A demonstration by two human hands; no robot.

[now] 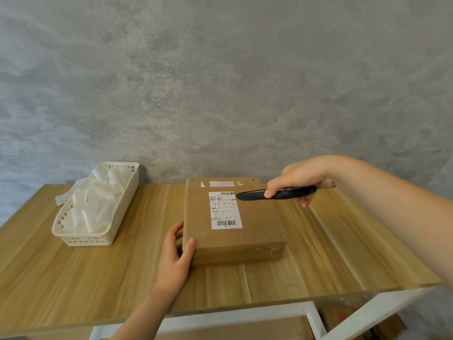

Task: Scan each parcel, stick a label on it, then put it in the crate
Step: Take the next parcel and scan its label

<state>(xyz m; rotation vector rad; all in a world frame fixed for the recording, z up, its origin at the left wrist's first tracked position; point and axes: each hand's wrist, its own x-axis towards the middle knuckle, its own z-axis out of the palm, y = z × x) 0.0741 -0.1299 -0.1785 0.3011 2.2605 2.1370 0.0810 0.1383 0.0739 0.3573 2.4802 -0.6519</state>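
A flat brown cardboard parcel (257, 231) lies on the wooden table (73, 278). A white shipping label (225, 209) with barcodes is stuck on its top face. My left hand (177, 249) grips the parcel's near left corner, thumb on the front edge. My right hand (300, 180) holds a black handheld scanner (274, 194) level above the parcel's far right part, with its tip at the label's upper right corner, beside the top barcode.
A white plastic basket (73, 238) holding several white paper strips stands at the table's left, some strips spilling over its far side. A grey wall rises behind the table. Below the near edge show a white frame (316, 317) and brown cardboard.
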